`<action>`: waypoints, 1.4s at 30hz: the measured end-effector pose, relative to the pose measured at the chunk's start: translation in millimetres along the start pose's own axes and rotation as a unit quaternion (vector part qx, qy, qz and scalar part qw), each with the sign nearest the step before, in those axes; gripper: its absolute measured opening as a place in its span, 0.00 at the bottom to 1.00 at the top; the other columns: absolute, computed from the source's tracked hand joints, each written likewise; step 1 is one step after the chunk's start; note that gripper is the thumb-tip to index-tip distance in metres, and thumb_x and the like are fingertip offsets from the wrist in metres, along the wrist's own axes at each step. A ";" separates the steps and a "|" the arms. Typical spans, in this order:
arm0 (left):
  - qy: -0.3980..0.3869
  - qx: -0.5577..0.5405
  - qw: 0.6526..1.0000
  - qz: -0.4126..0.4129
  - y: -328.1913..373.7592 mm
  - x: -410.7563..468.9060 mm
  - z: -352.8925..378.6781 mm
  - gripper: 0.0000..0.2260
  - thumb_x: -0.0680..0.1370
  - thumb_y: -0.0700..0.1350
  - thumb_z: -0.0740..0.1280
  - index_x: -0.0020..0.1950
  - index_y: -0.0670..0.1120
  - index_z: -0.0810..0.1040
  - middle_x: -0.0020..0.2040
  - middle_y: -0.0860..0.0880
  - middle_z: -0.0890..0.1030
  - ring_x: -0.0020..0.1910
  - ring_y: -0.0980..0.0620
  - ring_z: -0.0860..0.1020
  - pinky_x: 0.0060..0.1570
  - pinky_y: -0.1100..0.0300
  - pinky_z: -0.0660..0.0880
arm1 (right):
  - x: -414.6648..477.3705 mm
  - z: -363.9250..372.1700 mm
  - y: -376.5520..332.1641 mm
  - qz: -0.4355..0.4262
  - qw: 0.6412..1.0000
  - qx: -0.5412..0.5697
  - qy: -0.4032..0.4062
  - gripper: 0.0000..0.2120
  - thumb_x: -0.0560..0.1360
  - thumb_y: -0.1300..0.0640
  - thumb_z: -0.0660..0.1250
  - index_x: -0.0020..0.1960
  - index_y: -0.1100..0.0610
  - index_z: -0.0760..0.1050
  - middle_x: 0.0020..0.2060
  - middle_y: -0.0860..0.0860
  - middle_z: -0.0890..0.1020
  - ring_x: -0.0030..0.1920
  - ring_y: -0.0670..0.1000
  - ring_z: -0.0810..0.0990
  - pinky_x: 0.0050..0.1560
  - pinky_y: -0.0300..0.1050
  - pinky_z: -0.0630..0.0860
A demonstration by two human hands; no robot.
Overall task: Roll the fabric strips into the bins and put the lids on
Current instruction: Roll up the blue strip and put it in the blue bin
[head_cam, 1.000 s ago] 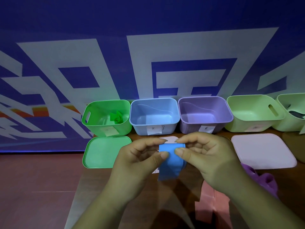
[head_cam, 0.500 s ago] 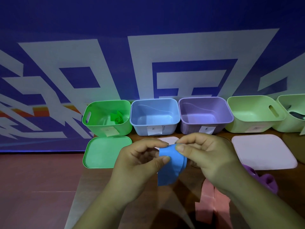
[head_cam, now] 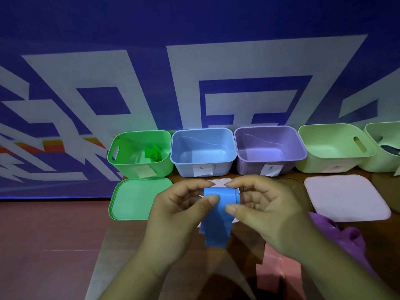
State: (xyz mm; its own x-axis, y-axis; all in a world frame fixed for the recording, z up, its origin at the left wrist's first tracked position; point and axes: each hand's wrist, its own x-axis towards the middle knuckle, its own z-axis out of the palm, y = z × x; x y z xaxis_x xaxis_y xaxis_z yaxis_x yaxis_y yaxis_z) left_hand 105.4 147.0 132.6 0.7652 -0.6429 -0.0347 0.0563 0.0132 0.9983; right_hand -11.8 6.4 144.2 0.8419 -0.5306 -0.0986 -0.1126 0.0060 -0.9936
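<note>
Both hands are raised above the table and work one blue fabric strip. The left hand pinches the strip's upper part, thumb pressed on its near face and fingers curled behind. The right hand pinches the rolled top of the strip between thumb and forefinger; the loose tail hangs down between the two wrists. Strips in view, loose: three. One blue in the hands, one purple strip lying to the right behind the right forearm, one pink strip lying near, below the right wrist. A fourth, the green roll, sits inside the green bin. Bins in a row at the far table edge: five. Left to right, green bin, blue bin, purple bin, pale green bin, and a second pale green bin cut off at the right frame edge. Lids clearly lying flat: three. A green lid before the green bin, a white lid mostly hidden behind the hands, and a pink lid before the pale green bin. Against the picture half a second earlier, the rolled portion at the top is thicker, the right thumb has shifted lower onto the front of the strip, and the bins and lids are unmoved.
</note>
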 end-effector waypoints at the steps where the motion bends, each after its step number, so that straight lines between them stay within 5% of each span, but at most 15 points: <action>1: 0.001 -0.003 1.000 0.003 -0.1 0.1 0.2 0.10 0.68 0.42 0.78 0.49 0.48 0.85 0.43 0.42 0.86 0.44 0.48 0.83 0.47 0.56 0.80 | -0.1 0.1 0.0 -0.005 1.000 -0.005 0.003 0.18 0.66 0.61 0.78 0.49 0.43 0.82 0.42 0.56 0.86 0.43 0.58 0.84 0.48 0.61 0.82; 5: -0.007 0.006 1.000 0.011 1.1 0.2 1.1 0.11 0.68 0.43 0.74 0.50 0.46 0.85 0.45 0.46 0.87 0.47 0.51 0.84 0.48 0.61 0.79 | 0.5 0.1 -0.1 -0.007 1.000 -0.008 0.017 0.19 0.69 0.65 0.77 0.48 0.41 0.83 0.40 0.56 0.86 0.42 0.58 0.84 0.48 0.65 0.81; 9: -0.004 0.028 0.999 0.025 5.1 0.0 1.3 0.11 0.69 0.45 0.73 0.50 0.49 0.86 0.45 0.48 0.87 0.46 0.55 0.84 0.48 0.64 0.79 | 0.9 1.3 0.7 -0.015 0.999 -0.019 0.027 0.15 0.68 0.59 0.78 0.48 0.41 0.83 0.39 0.54 0.86 0.41 0.60 0.84 0.47 0.65 0.81; 13: -0.012 0.009 0.999 0.032 8.0 -0.6 3.4 0.10 0.69 0.43 0.72 0.48 0.50 0.86 0.44 0.52 0.87 0.45 0.58 0.84 0.45 0.68 0.77 | 2.1 1.2 2.3 -0.017 1.000 -0.006 0.025 0.12 0.64 0.52 0.76 0.46 0.41 0.83 0.42 0.51 0.86 0.42 0.51 0.85 0.48 0.53 0.83; 16: -0.017 0.014 0.999 0.036 5.4 -1.0 1.2 0.11 0.68 0.43 0.74 0.48 0.54 0.87 0.43 0.44 0.86 0.43 0.53 0.82 0.46 0.63 0.79 | 4.9 0.5 4.9 -0.018 0.999 0.002 0.027 0.12 0.62 0.49 0.75 0.45 0.41 0.84 0.42 0.49 0.87 0.43 0.48 0.85 0.46 0.42 0.80; 22: -0.039 0.050 0.995 0.075 -3.1 -0.1 -5.4 0.15 0.67 0.46 0.77 0.54 0.54 0.85 0.55 0.50 0.85 0.55 0.46 0.82 0.57 0.52 0.79 | 8.6 -0.1 6.7 0.020 0.999 0.029 0.021 0.11 0.63 0.47 0.73 0.45 0.46 0.84 0.39 0.52 0.87 0.38 0.49 0.85 0.42 0.45 0.80; 27: -0.036 0.061 0.995 0.068 -6.6 0.6 -5.0 0.16 0.67 0.49 0.76 0.55 0.53 0.85 0.53 0.48 0.86 0.53 0.45 0.83 0.56 0.48 0.79 | 9.2 1.9 3.2 0.024 0.999 0.017 0.031 0.03 0.72 0.57 0.72 0.40 0.52 0.83 0.31 0.52 0.84 0.29 0.43 0.78 0.31 0.34 0.74; 32: -0.021 0.067 0.996 0.056 -10.6 -0.4 -4.1 0.13 0.68 0.52 0.75 0.53 0.57 0.85 0.47 0.40 0.84 0.49 0.35 0.80 0.53 0.37 0.78 | 8.1 2.7 4.3 0.013 0.999 -0.022 0.028 0.10 0.66 0.42 0.69 0.43 0.45 0.83 0.34 0.50 0.85 0.32 0.41 0.78 0.35 0.36 0.75; 35: -0.022 0.068 0.996 0.049 -11.5 0.2 -3.3 0.14 0.69 0.53 0.74 0.54 0.56 0.85 0.49 0.35 0.82 0.50 0.32 0.79 0.53 0.35 0.77 | 7.6 3.0 8.6 -0.003 0.999 -0.020 0.030 0.09 0.69 0.41 0.73 0.46 0.44 0.83 0.38 0.49 0.85 0.38 0.48 0.81 0.44 0.49 0.79; 39: -0.035 0.045 0.998 0.039 -7.3 -0.5 -3.2 0.13 0.71 0.50 0.74 0.55 0.51 0.85 0.49 0.47 0.87 0.50 0.43 0.84 0.53 0.46 0.81 | 3.3 0.7 9.6 -0.008 1.000 0.003 -0.001 0.14 0.65 0.47 0.75 0.50 0.41 0.81 0.42 0.52 0.86 0.43 0.59 0.83 0.48 0.61 0.79; 42: -0.042 0.045 0.997 0.048 -4.0 0.4 -3.2 0.10 0.74 0.41 0.74 0.55 0.46 0.84 0.49 0.50 0.87 0.50 0.51 0.85 0.48 0.61 0.80 | 0.6 -0.2 8.5 -0.041 0.999 -0.003 -0.020 0.16 0.65 0.54 0.76 0.51 0.41 0.81 0.45 0.52 0.86 0.45 0.54 0.85 0.48 0.53 0.82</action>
State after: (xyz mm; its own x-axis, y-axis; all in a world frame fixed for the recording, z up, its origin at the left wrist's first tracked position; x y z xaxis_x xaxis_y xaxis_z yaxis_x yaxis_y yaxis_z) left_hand 107.5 149.2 128.4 0.7080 -0.7036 0.0607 -0.0745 0.0111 0.9972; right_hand -12.4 5.9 135.6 0.8686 -0.4952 -0.0191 -0.0457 -0.0417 -0.9981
